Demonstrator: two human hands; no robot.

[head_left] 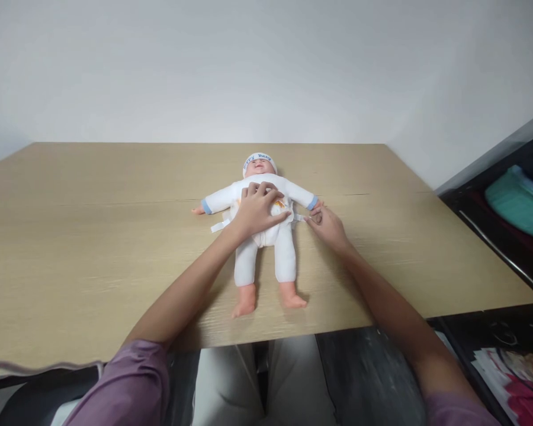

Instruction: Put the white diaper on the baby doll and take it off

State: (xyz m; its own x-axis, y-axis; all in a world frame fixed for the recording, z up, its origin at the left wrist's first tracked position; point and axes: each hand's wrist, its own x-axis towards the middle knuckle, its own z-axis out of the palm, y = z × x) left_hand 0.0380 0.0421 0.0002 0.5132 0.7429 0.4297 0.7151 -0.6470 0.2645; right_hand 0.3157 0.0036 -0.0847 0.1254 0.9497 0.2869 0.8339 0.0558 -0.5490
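Observation:
A baby doll (285,258) in a white suit and a white cap lies on its back on the wooden table (93,236), head away from me. My left hand (258,208) rests flat on the doll's belly, fingers spread over a white diaper. My right hand (325,225) is beside the doll's waist, fingers pinched on the diaper's right tab (300,218). The diaper's left tab (218,226) lies loose on the table.
A dark shelf unit (506,236) stands to the right, holding folded teal cloth (519,204). Printed papers (515,373) lie low at the right. A pale wall rises behind the table. My legs show under the table's near edge.

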